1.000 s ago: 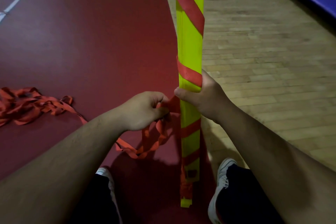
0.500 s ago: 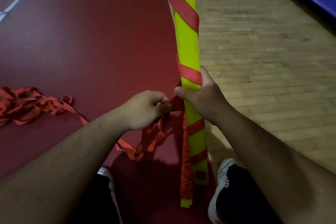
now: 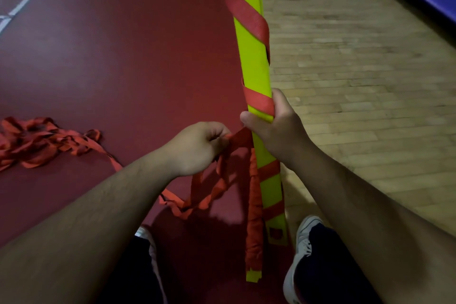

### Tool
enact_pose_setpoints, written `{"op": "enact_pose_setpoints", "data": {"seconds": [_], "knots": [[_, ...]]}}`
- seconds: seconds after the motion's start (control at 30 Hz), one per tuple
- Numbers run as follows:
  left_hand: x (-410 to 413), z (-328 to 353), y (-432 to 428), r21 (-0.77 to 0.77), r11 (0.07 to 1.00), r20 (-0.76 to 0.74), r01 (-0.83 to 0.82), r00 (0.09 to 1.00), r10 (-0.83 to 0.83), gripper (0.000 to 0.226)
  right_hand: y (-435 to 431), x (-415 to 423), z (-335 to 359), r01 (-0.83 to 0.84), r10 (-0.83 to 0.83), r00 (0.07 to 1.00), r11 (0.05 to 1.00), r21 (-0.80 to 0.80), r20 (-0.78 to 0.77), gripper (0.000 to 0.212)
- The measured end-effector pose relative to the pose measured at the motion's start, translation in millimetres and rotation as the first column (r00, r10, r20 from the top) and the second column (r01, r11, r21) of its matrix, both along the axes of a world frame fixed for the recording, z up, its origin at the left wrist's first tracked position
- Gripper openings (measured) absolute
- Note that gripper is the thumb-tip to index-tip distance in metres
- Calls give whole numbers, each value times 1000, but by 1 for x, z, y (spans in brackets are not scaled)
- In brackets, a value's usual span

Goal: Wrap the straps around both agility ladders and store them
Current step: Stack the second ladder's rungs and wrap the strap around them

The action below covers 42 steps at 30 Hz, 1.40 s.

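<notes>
**Item under work.** A bundle of flat yellow-green plastic ladder rungs [image 3: 254, 57] stands nearly upright at centre, between the person's feet. Its near end is just above the dark red court floor [image 3: 123, 44]. A red fabric strap [image 3: 249, 15] spirals round it in several turns.

**Hands.** The right hand [image 3: 276, 131] is clenched round the bundle at mid-length, thumb across the left edge, just below one strap turn. The left hand [image 3: 197, 148], touching distance to its left, pinches the free strap where it leaves the bundle. From there the strap droops to the floor and trails left to a loose heap of red webbing [image 3: 37, 140].

**Change noted.** Over the last second the bundle's far end has leaned left and its near end has swung right. The broad yellow face has turned, and the rungs now splay slightly at the near end. Both hands have kept their holds and barely moved.

**Assessment.** The bundle appears to be twisted in the right hand to draw strap on, rather than the strap being passed round. Much strap lies unwound on the floor, so wrapping is judged partway and storage not begun. The splaying near end risks slack turns.
</notes>
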<state>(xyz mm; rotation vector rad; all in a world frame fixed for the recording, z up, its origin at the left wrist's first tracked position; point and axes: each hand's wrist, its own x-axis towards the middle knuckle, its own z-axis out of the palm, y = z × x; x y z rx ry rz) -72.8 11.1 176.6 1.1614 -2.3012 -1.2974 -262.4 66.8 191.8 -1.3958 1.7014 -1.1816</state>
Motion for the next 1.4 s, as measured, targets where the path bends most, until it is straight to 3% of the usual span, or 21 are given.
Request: {"op": "enact_pose_setpoints", "data": {"seconds": [0.23, 0.37, 0.5, 0.63, 0.73, 0.9, 1.13, 1.27, 1.33, 1.4], "knots": [[-3, 4, 4, 93, 995, -70, -25, 997, 31, 26, -4, -4, -2, 46, -48, 990, 999, 13, 133, 29], [-2, 6, 6, 175, 981, -98, 78, 993, -61, 4, -5, -5, -6, 87, -89, 993, 996, 20, 84, 34], [-4, 4, 9, 110, 988, -63, 109, 993, -103, 11, -4, -1, -2, 45, -47, 996, 999, 28, 72, 26], [-7, 3, 12, 144, 988, -78, 50, 996, -39, 15, -5, -1, -2, 34, -36, 996, 999, 27, 76, 20], [-8, 5, 13, 167, 986, -86, 26, 996, -12, 18, -6, -2, -4, 47, -50, 996, 998, 46, 68, 28], [-5, 0, 6, -148, 987, 63, 55, 997, -46, 6, -4, -1, -10, 42, -48, 995, 996, 73, 86, 45], [0, -9, 2, 107, 992, 70, 65, 995, -72, 12, -2, -1, -1, 42, -42, 999, 999, 10, 33, 28], [-8, 1, 6, 226, 971, -2, -74, 997, 76, 19, -2, -2, 3, 12, -12, 1000, 1000, 4, 22, 26], [-10, 5, 6, 207, 970, -37, -126, 990, 136, 5, -4, -2, 3, 14, -15, 999, 1000, 14, 47, 26], [-8, 7, 6, 94, 990, -23, -104, 994, 106, 19, -5, -3, 3, 41, -43, 995, 999, 22, 95, 31]]}}
